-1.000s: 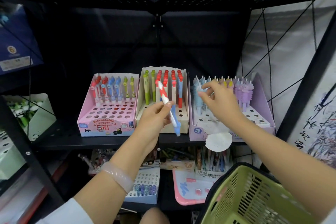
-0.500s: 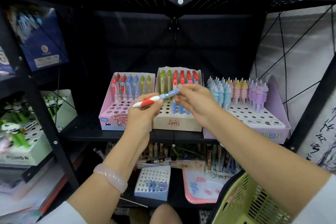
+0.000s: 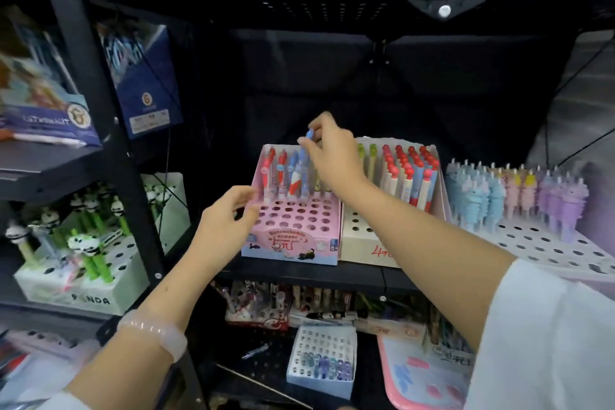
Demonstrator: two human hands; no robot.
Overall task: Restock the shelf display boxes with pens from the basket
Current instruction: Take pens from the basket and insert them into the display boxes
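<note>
- Right hand (image 3: 332, 156) is up over the pink display box (image 3: 293, 230), fingertips pinched on the blue cap of a red-white-blue pen (image 3: 301, 173) that's standing in the back row. I can't tell if the tip is fully seated in its hole, so letting go early could leave it leaning or let it flop forward.
- The pen sits tight among the other pens in the pink box (image 3: 278, 173), basically touching them. Any sideways wiggle of the wrist could knock the whole row askew.
- Left hand (image 3: 229, 220) is loose and holding nothing, fingers relaxed right at the box's left front corner. It looks like it's there to steady things, but I can't tell if it actually touches. If it doesn't, a firm push down could slide the light cardboard box on the shelf (image 3: 299, 273).
- The right forearm crosses just in front of the cream box (image 3: 362, 243) next door, whose red-topped pens (image 3: 409, 170) stand close to it. Pulling the arm back carelessly could clip those.
- The basket isn't in view at all, so the next grab means looking away, an easy time to bump stuff.
</note>
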